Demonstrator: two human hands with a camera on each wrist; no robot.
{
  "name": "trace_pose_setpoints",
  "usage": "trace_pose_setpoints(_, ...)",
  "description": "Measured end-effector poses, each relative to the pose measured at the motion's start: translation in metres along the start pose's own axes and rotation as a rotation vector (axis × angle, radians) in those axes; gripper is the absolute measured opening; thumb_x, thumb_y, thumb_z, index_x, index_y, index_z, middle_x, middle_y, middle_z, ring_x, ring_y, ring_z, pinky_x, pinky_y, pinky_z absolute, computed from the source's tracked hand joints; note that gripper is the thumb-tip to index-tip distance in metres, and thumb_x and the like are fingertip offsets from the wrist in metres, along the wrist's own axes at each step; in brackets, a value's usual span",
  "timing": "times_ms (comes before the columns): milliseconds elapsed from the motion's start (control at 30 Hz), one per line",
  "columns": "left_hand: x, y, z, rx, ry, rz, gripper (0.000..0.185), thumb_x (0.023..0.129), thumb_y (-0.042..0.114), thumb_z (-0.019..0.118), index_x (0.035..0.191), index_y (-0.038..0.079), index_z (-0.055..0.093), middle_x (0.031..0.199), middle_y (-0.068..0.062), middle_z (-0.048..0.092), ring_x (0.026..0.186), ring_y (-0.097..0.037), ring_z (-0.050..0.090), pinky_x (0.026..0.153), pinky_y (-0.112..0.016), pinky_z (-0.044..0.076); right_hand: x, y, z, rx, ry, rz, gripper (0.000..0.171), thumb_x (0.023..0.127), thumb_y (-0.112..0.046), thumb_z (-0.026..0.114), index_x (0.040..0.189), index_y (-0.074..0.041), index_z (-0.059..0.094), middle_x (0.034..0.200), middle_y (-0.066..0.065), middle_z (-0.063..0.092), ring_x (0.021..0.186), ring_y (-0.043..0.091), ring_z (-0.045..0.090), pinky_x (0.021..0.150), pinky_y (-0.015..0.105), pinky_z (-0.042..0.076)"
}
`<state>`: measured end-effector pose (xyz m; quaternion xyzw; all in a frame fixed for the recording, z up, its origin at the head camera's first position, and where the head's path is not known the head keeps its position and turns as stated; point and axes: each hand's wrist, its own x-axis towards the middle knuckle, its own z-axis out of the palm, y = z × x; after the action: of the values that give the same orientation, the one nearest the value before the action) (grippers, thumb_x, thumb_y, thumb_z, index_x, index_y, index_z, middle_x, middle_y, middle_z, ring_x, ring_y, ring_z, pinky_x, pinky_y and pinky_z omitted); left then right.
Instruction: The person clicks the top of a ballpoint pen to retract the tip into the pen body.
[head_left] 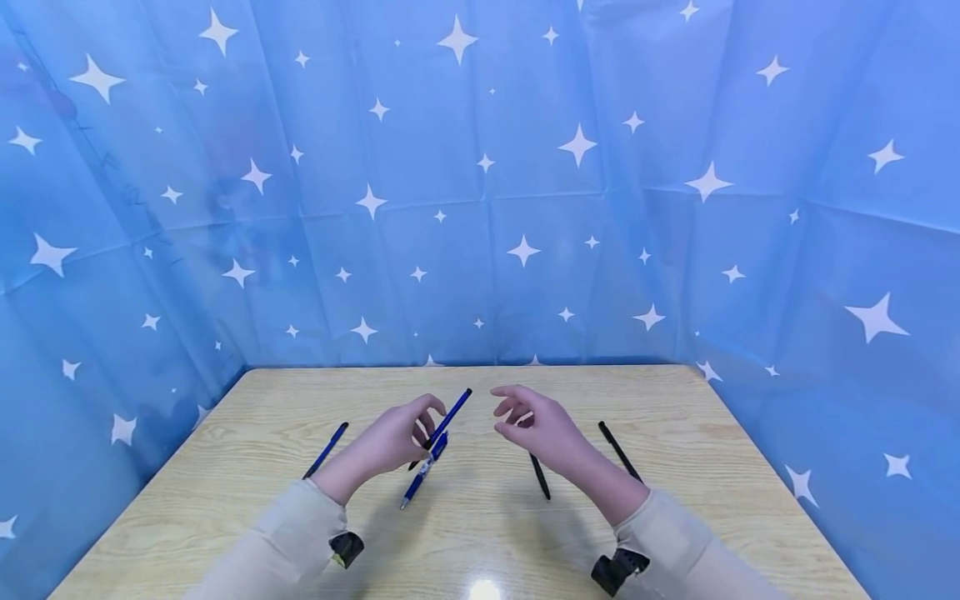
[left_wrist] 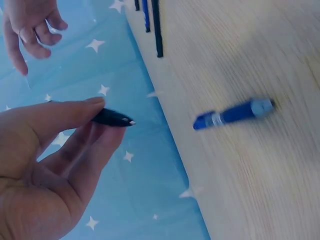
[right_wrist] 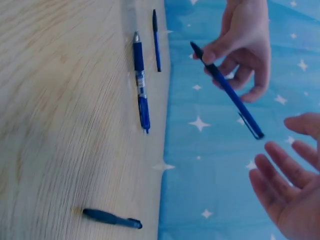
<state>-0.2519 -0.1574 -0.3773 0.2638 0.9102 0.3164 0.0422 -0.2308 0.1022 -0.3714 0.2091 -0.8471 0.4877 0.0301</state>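
Note:
My left hand is raised over the table, pinching a slim blue pen between thumb and fingers near its black end. The pen's clip end points toward my right hand. In the left wrist view only the dark tip of this pen pokes out past the fingertips. My right hand, fingers spread and relaxed, holds nothing; in the right wrist view its fingers are close to the pen's clip end. A blue click pen with a clear middle lies on the table below my left hand.
Another blue pen lies left, partly behind the left wrist. A black pen lies below the right hand, and a second black pen farther right, partly behind the forearm. The wooden table ends at a blue star-patterned curtain.

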Motion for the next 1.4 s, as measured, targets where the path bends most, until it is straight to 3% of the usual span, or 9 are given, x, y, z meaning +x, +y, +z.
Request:
trace_pose_setpoints(267,0.003,0.015,0.015,-0.151,0.168,0.029,0.052,0.078,-0.008,0.076,0.122,0.011,0.058,0.089,0.002,0.059,0.082,-0.014,0.064,0.069,-0.030,0.055,0.002,-0.008,0.002,0.097,0.046,-0.012,0.059,0.092,-0.013,0.068,0.146,-0.020,0.046,0.122,0.000,0.063,0.105,0.023,0.060,0.093,0.044,0.047)
trace_pose_setpoints(500,0.008,0.027,0.026,-0.318,0.271,-0.019,0.044,0.079,-0.005,0.077,0.119,0.006,0.062,0.090,-0.002,0.063,0.084,-0.019,0.065,0.069,-0.032,0.056,0.006,-0.015,0.000,0.222,0.058,-0.031,0.061,0.096,-0.015,0.064,0.150,-0.028,0.038,0.132,0.002,0.058,0.116,0.024,0.056,0.098,0.045,0.046)
trace_pose_setpoints(600,0.011,0.031,0.031,-0.390,0.298,-0.040,0.040,0.080,-0.004,0.077,0.116,0.004,0.064,0.090,-0.004,0.063,0.084,-0.020,0.066,0.069,-0.032,0.056,0.008,-0.017,0.000,0.300,0.057,-0.045,0.058,0.098,-0.012,0.060,0.150,-0.025,0.038,0.134,0.006,0.057,0.118,0.027,0.056,0.097,0.047,0.046)
trace_pose_setpoints(833,0.014,0.042,0.038,-0.522,0.312,-0.081,0.034,0.079,0.000,0.079,0.111,0.005,0.065,0.091,-0.006,0.063,0.085,-0.020,0.066,0.072,-0.033,0.057,0.012,-0.022,0.001,0.465,0.116,-0.057,0.053,0.097,-0.008,0.060,0.147,-0.020,0.045,0.129,0.013,0.059,0.119,0.036,0.056,0.100,0.044,0.045)
trace_pose_setpoints(1033,0.015,0.051,0.044,-0.551,0.299,-0.085,0.026,0.081,0.002,0.078,0.104,0.006,0.066,0.091,-0.005,0.063,0.085,-0.021,0.065,0.069,-0.034,0.057,0.013,-0.024,0.004,0.489,0.191,-0.041,0.046,0.095,-0.011,0.064,0.139,-0.023,0.055,0.123,0.009,0.063,0.112,0.028,0.061,0.099,0.043,0.046)
trace_pose_setpoints(1167,0.016,0.057,0.048,-0.567,0.300,-0.078,0.023,0.081,0.003,0.079,0.100,0.006,0.067,0.090,-0.005,0.064,0.084,-0.021,0.065,0.067,-0.034,0.057,0.014,-0.024,0.006,0.519,0.225,-0.061,0.040,0.095,-0.005,0.063,0.133,-0.016,0.060,0.119,0.013,0.064,0.105,0.025,0.065,0.093,0.039,0.051)
trace_pose_setpoints(1400,0.018,0.065,0.051,-0.640,0.352,-0.073,0.019,0.080,0.001,0.079,0.095,0.002,0.067,0.087,-0.007,0.066,0.082,-0.022,0.067,0.068,-0.036,0.058,0.011,-0.025,0.004,0.587,0.266,-0.089,0.035,0.095,-0.002,0.062,0.128,-0.014,0.062,0.116,0.013,0.064,0.100,0.027,0.067,0.085,0.037,0.055)
